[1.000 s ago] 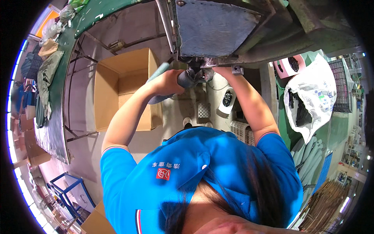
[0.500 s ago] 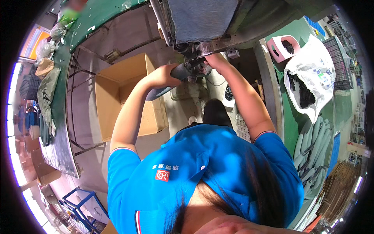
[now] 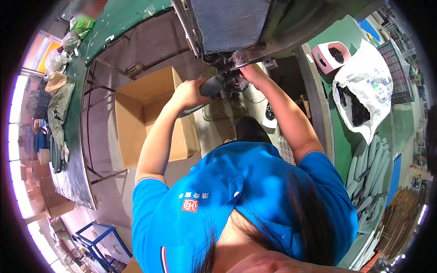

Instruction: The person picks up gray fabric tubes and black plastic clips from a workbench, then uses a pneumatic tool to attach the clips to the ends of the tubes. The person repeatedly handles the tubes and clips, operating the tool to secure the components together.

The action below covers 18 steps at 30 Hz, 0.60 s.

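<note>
Pale grey flooring is showing beneath the work area, with a green left-hand table bordering one side and a green right-hand table bordering the other. At the top of the view, a dark metal machine with a blue-grey plate is overhanging both hands.

Beneath its lower edge, the left hand is holding a grey tube, its fingers wrapping around the outside and narrowing to the tube's thickness. One end of the tube is pointing toward the machine's underside; whether it is touching the metal, I cannot tell. The right hand is lying just beside the machine's lower edge, to the right of the tube. Its fingertips are hiding among dark fittings, so I cannot tell how wide they are opening or whether they are gripping anything.

Below and left of the left hand, an open cardboard box is standing on the floor. On the right-hand table, a pink container is holding small black pieces, a white bag is gaping around black parts, and more grey tubes are lying in a heap nearer the person's body.
</note>
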Each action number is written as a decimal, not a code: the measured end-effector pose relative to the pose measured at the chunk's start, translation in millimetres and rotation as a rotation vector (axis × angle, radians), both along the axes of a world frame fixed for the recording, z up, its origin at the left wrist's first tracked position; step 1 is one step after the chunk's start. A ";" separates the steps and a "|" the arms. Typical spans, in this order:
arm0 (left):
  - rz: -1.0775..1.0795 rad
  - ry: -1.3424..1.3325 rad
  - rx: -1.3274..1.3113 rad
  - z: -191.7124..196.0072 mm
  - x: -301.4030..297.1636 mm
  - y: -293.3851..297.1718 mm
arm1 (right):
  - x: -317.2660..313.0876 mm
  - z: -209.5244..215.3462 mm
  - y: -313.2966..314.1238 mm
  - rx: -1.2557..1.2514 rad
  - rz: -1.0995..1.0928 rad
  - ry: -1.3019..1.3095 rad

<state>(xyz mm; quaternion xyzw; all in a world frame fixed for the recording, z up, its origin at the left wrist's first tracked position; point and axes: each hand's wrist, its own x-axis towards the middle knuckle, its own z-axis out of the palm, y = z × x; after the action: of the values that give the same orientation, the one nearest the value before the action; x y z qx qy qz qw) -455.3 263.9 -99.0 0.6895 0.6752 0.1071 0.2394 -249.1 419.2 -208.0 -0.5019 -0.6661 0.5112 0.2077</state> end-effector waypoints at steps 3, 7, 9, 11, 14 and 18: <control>-0.005 0.000 -0.002 1.6 -1.5 0.5 | -1.4 -0.6 3.3 -0.001 0.024 -0.066; -0.024 0.014 0.008 4.1 -2.2 3.4 | 2.1 -2.9 4.1 0.041 0.040 -0.032; -0.023 0.026 -0.026 6.7 0.1 4.5 | 1.8 4.9 0.5 0.008 -0.002 -0.083; -0.030 0.016 -0.015 2.8 0.4 3.5 | -0.5 8.2 -10.5 0.021 -0.065 0.018; -0.006 0.020 -0.005 0.2 -4.8 3.3 | -0.7 25.3 -9.0 0.053 0.056 -0.021; -0.018 0.012 -0.003 -3.3 -5.0 5.3 | -3.0 13.4 -7.9 0.071 -0.028 -0.102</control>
<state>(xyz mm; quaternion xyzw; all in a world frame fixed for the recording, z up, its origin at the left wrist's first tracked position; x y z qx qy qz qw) -460.2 269.2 -102.2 0.6960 0.6704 0.0998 0.2372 -252.1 411.3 -194.6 -0.5291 -0.6862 0.4581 0.1982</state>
